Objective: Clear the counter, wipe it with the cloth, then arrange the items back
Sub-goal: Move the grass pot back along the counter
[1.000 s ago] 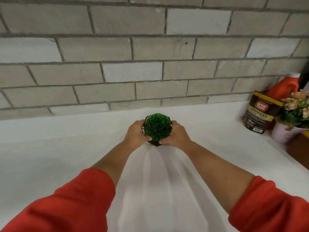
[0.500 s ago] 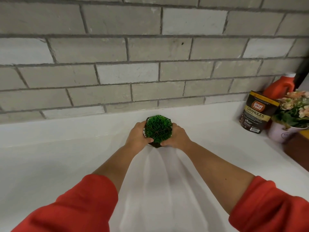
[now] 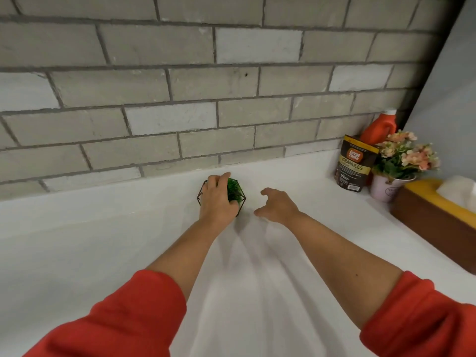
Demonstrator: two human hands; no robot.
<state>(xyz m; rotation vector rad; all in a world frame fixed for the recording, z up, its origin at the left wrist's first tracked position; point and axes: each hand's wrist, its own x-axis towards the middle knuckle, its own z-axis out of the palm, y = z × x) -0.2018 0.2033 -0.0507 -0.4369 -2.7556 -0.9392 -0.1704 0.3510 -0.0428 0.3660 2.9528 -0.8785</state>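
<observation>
Grass pot [image 3: 235, 192] sits on the white counter [image 3: 103, 240], close to the brick wall, mid-counter, well apart from the granules pouch [image 3: 353, 163], flower pot [image 3: 391, 186] and tissue box [image 3: 435, 222] grouped at the right. From the head view, the left hand [image 3: 219, 199] curls over it, fingers on top, thumb at the front. Right hand [image 3: 277, 206] hovers just beside, fingers loose, holding nothing. Looks like arranging items back. Best to check the wire frame stands flat, then lift the left hand straight up so it doesn't tip.
</observation>
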